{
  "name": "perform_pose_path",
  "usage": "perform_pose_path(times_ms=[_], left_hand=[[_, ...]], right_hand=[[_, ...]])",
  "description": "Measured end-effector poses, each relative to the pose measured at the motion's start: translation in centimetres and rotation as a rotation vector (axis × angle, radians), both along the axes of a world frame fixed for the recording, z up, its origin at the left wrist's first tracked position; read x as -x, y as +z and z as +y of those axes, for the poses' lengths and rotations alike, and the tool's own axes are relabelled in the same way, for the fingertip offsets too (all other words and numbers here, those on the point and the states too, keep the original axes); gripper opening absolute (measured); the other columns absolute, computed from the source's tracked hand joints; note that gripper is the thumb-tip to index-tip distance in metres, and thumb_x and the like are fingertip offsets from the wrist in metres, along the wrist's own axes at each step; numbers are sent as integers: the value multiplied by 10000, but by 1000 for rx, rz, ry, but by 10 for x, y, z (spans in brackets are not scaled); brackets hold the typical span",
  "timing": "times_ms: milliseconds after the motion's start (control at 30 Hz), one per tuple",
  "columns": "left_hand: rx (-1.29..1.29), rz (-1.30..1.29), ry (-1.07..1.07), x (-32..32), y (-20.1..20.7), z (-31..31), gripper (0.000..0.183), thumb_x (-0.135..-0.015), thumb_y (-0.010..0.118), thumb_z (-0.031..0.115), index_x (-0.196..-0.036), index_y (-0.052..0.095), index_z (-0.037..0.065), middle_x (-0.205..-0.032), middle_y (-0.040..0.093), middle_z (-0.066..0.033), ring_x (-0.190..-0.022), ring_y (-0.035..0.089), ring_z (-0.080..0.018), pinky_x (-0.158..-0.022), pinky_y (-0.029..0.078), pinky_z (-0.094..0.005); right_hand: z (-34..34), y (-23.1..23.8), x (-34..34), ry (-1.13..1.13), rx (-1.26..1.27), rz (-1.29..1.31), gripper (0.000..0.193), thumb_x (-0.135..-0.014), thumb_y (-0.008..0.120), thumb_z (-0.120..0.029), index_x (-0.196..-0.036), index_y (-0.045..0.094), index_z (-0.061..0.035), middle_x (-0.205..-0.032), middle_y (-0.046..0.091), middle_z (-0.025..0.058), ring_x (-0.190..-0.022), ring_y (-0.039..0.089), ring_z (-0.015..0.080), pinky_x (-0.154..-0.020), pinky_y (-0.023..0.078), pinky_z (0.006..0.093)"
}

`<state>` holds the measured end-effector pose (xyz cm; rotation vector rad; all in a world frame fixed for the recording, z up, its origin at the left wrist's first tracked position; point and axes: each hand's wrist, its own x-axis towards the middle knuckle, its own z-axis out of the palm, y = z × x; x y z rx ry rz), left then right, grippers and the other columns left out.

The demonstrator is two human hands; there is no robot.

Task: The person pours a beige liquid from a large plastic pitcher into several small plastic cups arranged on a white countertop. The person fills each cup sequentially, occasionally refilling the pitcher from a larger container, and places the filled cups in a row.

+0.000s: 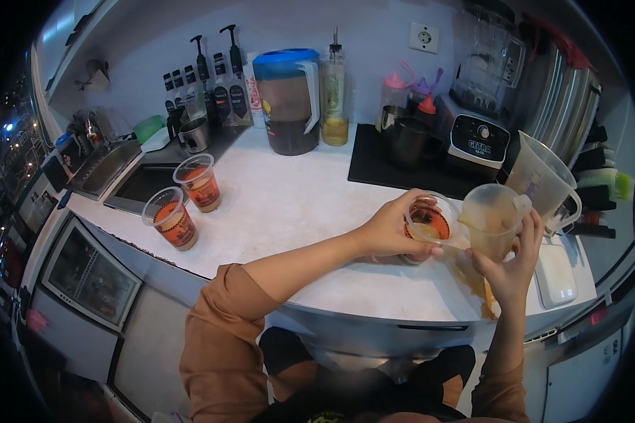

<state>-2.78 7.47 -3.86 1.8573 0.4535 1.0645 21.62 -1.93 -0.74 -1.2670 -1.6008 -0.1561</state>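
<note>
My left hand [395,229] is closed around a clear plastic cup [430,220] with an orange-red printed band, above the right part of the white counter. Beside it, my right hand [509,257] grips a translucent measuring jug [488,222] whose inside is cloudy with a pale brown residue. The jug's spout is close to the cup's rim. A brown puddle [488,299] lies on the counter below the jug. Two similar printed cups, one nearer [173,222] and one farther [200,185], stand at the left, holding a light brown drink.
A large blue-lidded pitcher [287,106] and an oil bottle [335,99] stand at the back. Right of them are a black mat [374,166], a dark metal jug [409,141] and a blender [481,134]. A bigger measuring jug [543,173] stands right of my hands; a sink [106,166] is far left.
</note>
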Motion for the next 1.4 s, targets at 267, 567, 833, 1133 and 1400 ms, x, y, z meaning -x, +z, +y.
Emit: perform_pose_path(times_ms=[267,567,833,1133,1400], left_hand=[[167,-549,648,38,23,38,652,-673,859,96,-1155,422,64,-1122,505,-91,-1044,546,-196,-912,457,-329],[-133,-496,1660,196,-2,115,747,-572,845,52,-1166,392,41,-1077,526,-150,-972,574,-242,-847,488,-334],[-318,-469,1725,292,-49,161,698,-633,894,120,-1133,421,1,-984,585,-128,-765,596,-210,-688,533,-328],[254,-120,1906,279,-49,145,788,-662,883,341,-1219,449,-8,-1035,639,-185,-966,646,-265,-863,523,-363],[224,-552,1992,141,-13,111,680,-795,786,332,-1238,369,29,-847,607,-101,-792,647,-209,-691,544,-295]], right_hand=[[-5,-24,-40,357,38,495,998,-521,878,-145,-1386,387,-66,-1297,476,122,-1199,521,271,-969,484,368],[-18,-39,-64,433,110,803,1035,-522,882,-71,-1403,339,-66,-1242,509,117,-1158,537,252,-971,478,366],[-9,-53,-87,272,6,472,1075,-513,950,-313,-1369,351,-57,-1359,359,149,-1250,439,280,-978,446,399],[-17,-55,-122,118,-460,390,931,-548,927,-386,-1275,427,-87,-1303,393,166,-1151,438,280,-846,453,369],[48,76,-361,-695,-285,-51,424,-764,753,-243,-1127,583,-108,-1137,541,194,-1073,523,395,-893,456,458]])
